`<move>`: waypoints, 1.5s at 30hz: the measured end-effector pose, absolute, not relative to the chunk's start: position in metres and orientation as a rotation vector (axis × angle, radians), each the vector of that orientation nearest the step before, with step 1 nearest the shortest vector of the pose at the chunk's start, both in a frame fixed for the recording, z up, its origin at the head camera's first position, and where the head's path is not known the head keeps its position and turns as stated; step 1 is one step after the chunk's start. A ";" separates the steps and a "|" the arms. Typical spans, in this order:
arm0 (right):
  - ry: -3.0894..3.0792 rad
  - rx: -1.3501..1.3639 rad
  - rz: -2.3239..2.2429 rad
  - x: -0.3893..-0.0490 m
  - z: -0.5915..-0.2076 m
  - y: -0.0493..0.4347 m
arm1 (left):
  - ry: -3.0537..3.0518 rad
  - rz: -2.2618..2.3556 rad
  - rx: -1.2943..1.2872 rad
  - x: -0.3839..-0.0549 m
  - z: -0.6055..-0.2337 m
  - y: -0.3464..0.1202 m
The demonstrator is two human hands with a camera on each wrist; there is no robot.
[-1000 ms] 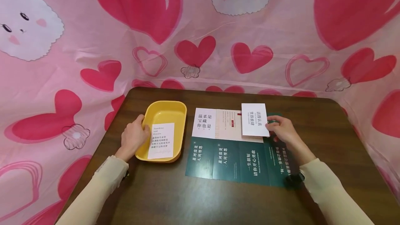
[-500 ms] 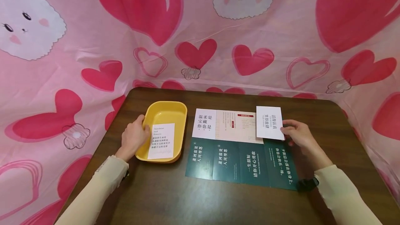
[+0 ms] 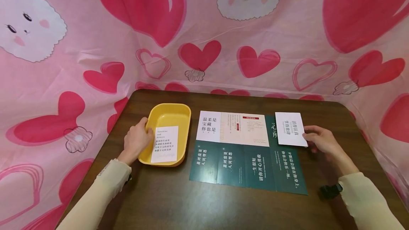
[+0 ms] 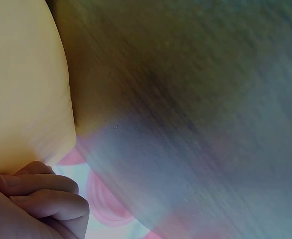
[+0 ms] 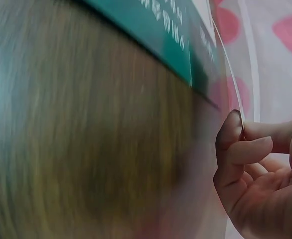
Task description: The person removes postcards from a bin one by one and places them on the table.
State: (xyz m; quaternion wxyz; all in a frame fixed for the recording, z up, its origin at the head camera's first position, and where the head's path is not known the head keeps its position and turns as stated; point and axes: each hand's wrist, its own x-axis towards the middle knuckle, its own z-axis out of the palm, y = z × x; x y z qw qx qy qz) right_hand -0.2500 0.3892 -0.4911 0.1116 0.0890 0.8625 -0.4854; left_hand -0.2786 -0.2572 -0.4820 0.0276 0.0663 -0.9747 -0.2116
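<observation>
A yellow plastic tray [image 3: 170,113] stands at the left of the table, and my left hand [image 3: 137,139] grips its left rim. Inside lies a white card [image 3: 164,144] with printed text. My right hand [image 3: 322,143] pinches the right edge of another white card [image 3: 289,127] between thumb and fingers. That card shows edge-on in the right wrist view, raised above the table, and partly covers a dark green card [image 3: 273,130]. Curled fingers [image 4: 51,196] lie against the tray's side in the left wrist view.
Dark green cards [image 3: 231,164] form a front row on the brown wooden table [image 3: 179,198]. Behind them lie a white card [image 3: 209,127] and pale pink cards [image 3: 252,132], edge to edge. A pink cloth with hearts [image 3: 204,20] hangs around the table.
My right hand has moved to the right with the white card, uncovering the pale pink cards and part of the green card behind. The left hand and the tray have stayed put.
</observation>
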 end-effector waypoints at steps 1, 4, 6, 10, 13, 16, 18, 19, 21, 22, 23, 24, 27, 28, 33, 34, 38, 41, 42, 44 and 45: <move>2.537 0.255 -1.415 -0.250 -0.492 0.393 | -3.010 -0.657 0.204 -0.279 -0.482 -0.257; 2.546 0.259 -1.394 -0.248 -0.495 0.403 | -3.010 -0.664 0.196 -0.279 -0.482 -0.258; 2.550 0.262 -1.385 -0.246 -0.496 0.409 | -3.010 -0.670 0.193 -0.279 -0.482 -0.258; 2.547 0.279 -1.381 -0.243 -0.498 0.421 | -3.016 -0.680 0.201 -0.280 -0.483 -0.258; 2.538 0.284 -1.377 -0.242 -0.499 0.428 | -3.019 -0.681 0.211 -0.280 -0.483 -0.258; 2.535 0.287 -1.378 -0.243 -0.499 0.435 | -3.013 -0.679 0.209 -0.280 -0.483 -0.258; 2.536 0.278 -1.381 -0.243 -0.500 0.439 | -3.006 -0.674 0.208 -0.279 -0.483 -0.258; 2.539 0.279 -1.381 -0.243 -0.500 0.441 | -3.004 -0.672 0.207 -0.279 -0.483 -0.258; 2.545 0.279 -1.377 -0.243 -0.500 0.444 | -3.008 -0.674 0.211 -0.279 -0.483 -0.258; 2.551 0.276 -1.368 -0.242 -0.500 0.445 | -3.012 -0.677 0.215 -0.279 -0.482 -0.258; 2.556 0.276 -1.363 -0.242 -0.500 0.447 | -3.017 -0.681 0.221 -0.279 -0.482 -0.258; 2.561 0.280 -1.355 -0.241 -0.500 0.448 | -3.023 -0.684 0.226 -0.279 -0.482 -0.257; 2.576 0.293 -1.341 -0.241 -0.501 0.450 | -3.033 -0.693 0.241 -0.279 -0.481 -0.257; 2.581 0.297 -1.337 -0.241 -0.501 0.451 | -3.033 -0.692 0.245 -0.279 -0.481 -0.256; 2.600 0.316 -1.319 -0.241 -0.501 0.452 | -3.027 -0.688 0.238 -0.279 -0.480 -0.256; 2.601 0.321 -1.314 -0.241 -0.501 0.452 | -3.026 -0.688 0.237 -0.278 -0.480 -0.256; 2.610 0.330 -1.293 -0.243 -0.501 0.450 | -3.028 -0.692 0.241 -0.278 -0.479 -0.256; 2.622 0.337 -1.278 -0.244 -0.502 0.449 | -3.030 -0.697 0.240 -0.278 -0.479 -0.256; 2.628 0.341 -1.274 -0.244 -0.503 0.449 | -3.031 -0.698 0.239 -0.278 -0.479 -0.256; 2.638 0.355 -1.263 -0.244 -0.503 0.448 | -3.032 -0.701 0.237 -0.278 -0.478 -0.256; 2.643 0.362 -1.258 -0.244 -0.503 0.448 | -3.032 -0.703 0.235 -0.278 -0.478 -0.256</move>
